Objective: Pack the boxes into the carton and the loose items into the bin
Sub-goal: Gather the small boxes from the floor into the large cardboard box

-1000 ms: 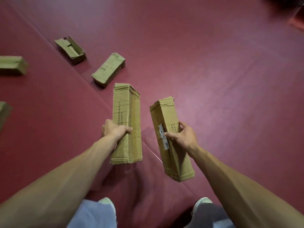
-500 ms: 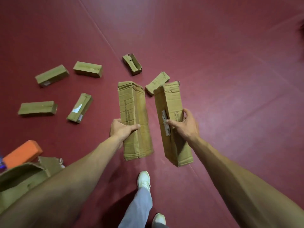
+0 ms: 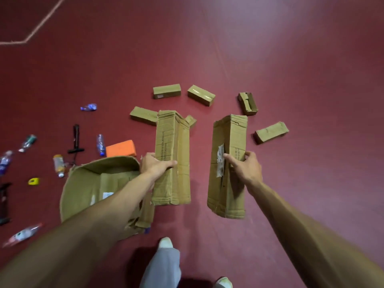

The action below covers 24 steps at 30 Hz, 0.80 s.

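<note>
**Two long boxes in hand over a red floor**

A person's left hand (image 3: 154, 165) grips a long cardboard box (image 3: 173, 142) at mid-frame, with the thumb laid across its upper face. The right hand (image 3: 246, 169) grasps a second long box (image 3: 230, 140) just right of centre, beside a torn white label (image 3: 220, 161). Both are held lengthwise, pointing toward the top of the frame, with a strip of floor showing between them.

The open carton (image 3: 87, 183) sits left of centre in the lower half, partly behind the left forearm, its flaps spread. The box in the left hand hangs just beside the carton's right edge.

Beyond the held pair, small boxes (image 3: 166, 91) lie scattered on the red floor (image 3: 291, 59). One of them, an open-topped box (image 3: 248, 103), is at the upper right of the group.

Loose items dot the left side of the frame:
- plastic bottles (image 3: 100, 144)
- a black tool (image 3: 75, 140)
- a small yellow object (image 3: 33, 181)
- an orange block (image 3: 121, 148), just above the carton's far flap

A white shoe (image 3: 165, 243) and a pale trouser leg (image 3: 164, 267) show at bottom centre.
</note>
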Motion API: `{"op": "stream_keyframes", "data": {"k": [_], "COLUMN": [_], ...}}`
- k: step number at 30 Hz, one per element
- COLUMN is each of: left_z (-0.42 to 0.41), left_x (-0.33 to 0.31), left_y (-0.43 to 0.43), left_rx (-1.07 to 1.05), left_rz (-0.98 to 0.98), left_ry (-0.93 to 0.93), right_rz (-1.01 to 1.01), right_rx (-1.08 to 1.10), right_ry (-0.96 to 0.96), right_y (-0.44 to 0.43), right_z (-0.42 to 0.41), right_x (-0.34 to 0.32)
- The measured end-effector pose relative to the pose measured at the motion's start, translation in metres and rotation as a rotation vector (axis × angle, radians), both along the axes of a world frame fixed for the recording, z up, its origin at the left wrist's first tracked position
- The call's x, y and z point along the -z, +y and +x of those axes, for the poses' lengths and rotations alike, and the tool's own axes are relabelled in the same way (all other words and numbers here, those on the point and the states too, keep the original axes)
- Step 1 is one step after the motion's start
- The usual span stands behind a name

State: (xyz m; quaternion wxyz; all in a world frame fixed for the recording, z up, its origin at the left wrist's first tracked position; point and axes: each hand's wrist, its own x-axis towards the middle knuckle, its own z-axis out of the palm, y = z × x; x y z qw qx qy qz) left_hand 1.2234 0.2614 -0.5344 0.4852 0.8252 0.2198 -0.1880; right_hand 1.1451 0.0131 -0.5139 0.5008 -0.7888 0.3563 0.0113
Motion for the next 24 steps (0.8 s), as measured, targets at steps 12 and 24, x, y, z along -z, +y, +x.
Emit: {"op": "stream_keyframes", "data": {"k": [12, 24], "left_z": [0.105, 0.158], "left_x": [0.074, 0.238], "left_y": [0.359, 0.498], "left_rx": [-0.249, -0.180], "left_rz": [0.027, 0.090], "left_ry": [0.112, 0.292], "right_rz": [0.081, 0.042], "right_rx": [-0.361, -0.425], "right_ry": [0.150, 0.385], "right_y": [0.356, 0.503], "right_z": [0.180, 0.258], "right_x": [0.084, 0.250]}}
